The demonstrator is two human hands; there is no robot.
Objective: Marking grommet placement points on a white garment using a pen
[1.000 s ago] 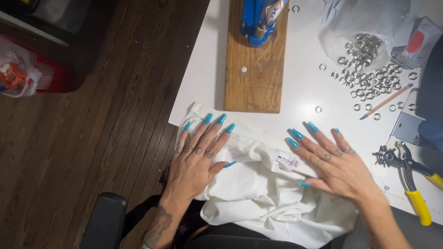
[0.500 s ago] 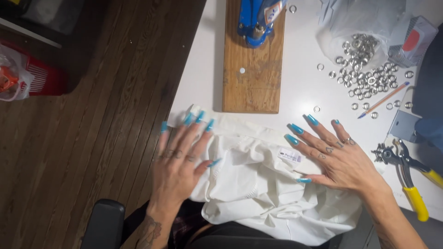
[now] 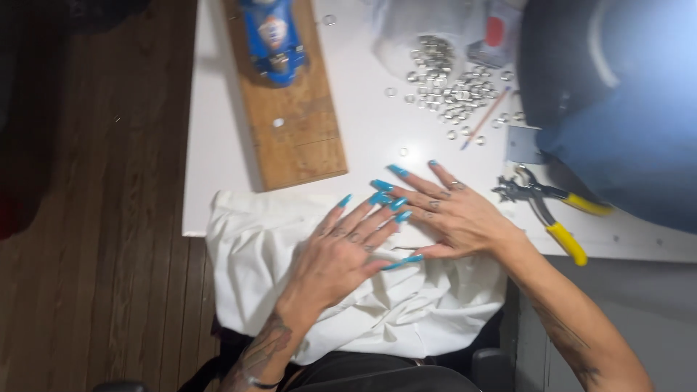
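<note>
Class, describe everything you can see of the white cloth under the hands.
The white cloth looks like soft woven fabric, creased and bunched in folds. It lies over the near edge of the white table, part hanging toward the person's lap. The left hand and right hand press flat on it, fingers spread.

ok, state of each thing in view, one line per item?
left hand: flat, fingers spread, pressing on the white cloth
right hand: flat, fingers spread, on the cloth's upper edge
white cloth: wrinkled, draped over the table's edge
punch pliers: lying on the table, untouched
blue press: resting on the wooden board
metal eyelets: loose, scattered in a pile
pencil: lying beside the eyelets
</note>
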